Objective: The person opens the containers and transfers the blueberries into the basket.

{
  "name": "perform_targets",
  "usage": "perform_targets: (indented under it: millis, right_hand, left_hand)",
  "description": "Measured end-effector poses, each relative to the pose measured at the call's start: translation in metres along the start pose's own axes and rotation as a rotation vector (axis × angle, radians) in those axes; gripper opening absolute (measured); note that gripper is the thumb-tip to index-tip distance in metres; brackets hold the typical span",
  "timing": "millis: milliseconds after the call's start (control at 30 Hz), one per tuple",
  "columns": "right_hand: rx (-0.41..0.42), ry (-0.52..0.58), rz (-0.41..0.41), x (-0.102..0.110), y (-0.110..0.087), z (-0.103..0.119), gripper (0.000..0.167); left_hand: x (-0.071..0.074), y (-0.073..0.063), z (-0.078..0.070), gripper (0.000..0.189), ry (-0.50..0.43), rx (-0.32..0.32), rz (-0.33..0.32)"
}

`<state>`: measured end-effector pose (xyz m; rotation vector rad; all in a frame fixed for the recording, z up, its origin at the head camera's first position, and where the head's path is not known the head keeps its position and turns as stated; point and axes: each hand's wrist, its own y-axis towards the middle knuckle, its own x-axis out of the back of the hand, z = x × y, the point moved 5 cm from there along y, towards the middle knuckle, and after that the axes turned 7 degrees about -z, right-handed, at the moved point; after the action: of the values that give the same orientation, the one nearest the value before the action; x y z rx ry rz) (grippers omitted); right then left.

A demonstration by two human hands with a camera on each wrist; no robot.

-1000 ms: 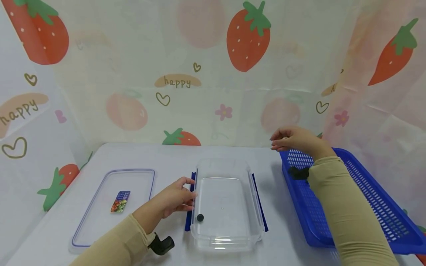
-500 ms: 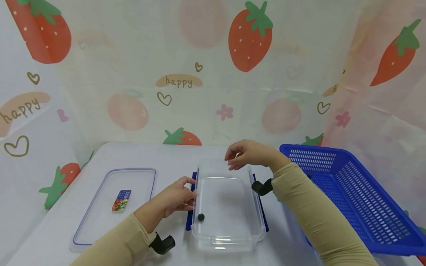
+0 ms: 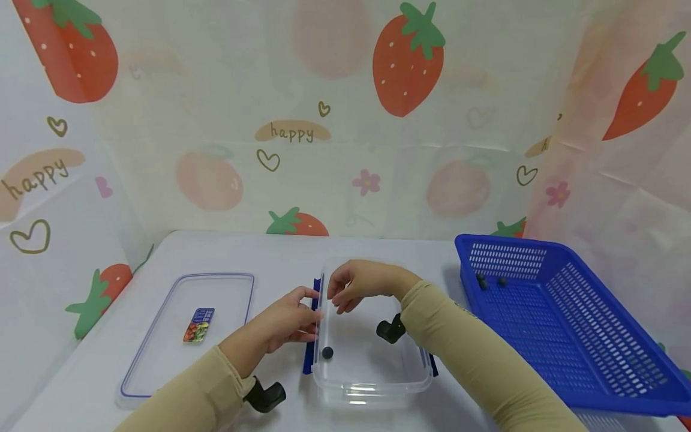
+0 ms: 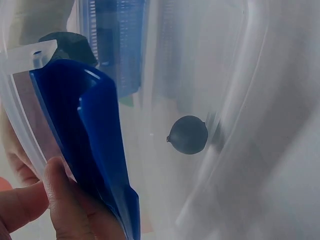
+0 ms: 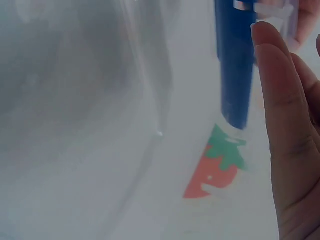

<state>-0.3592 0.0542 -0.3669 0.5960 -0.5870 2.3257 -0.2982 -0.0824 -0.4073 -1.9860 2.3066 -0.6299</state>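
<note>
A clear plastic box with blue side latches stands at the middle of the table. My left hand holds its left rim, finger and thumb beside the blue latch. Inside, near the front left corner, lies a small dark ball; the left wrist view shows tiny nubs on this dark ball. Over the back left part of the box hovers my right hand, fingers loosely bent with nothing between them. Its fingers fill the right side of the right wrist view, near the far blue latch end.
A blue slotted basket stands at the right, with several small dark balls in its far left corner. A clear lid with a blue-edged seal lies at the left, bearing a printed label. Strawberry-patterned cloth hangs behind.
My right hand has moved left and down from above the basket to over the box, uncovering the dark balls in the basket. My left hand keeps its place on the rim.
</note>
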Motion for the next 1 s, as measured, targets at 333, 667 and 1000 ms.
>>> perform_targets:
  millis: [333, 667, 1000]
  right_hand:
    - [-0.079, -0.043, 0.104, -0.031, 0.008, -0.016, 0.014]
    - [-0.156, -0.115, 0.187, -0.054, 0.013, -0.032, 0.012]
    - [-0.185, -0.12, 0.219, -0.062, 0.012, -0.033, 0.015]
  left_hand:
    - [0.0, -0.001, 0.0, 0.047, 0.001, -0.017, 0.002]
    - [0.001, 0.0, -0.001, 0.046, -0.007, -0.028, 0.014]
    - [0.001, 0.001, 0.0, 0.045, -0.025, -0.027, 0.008]
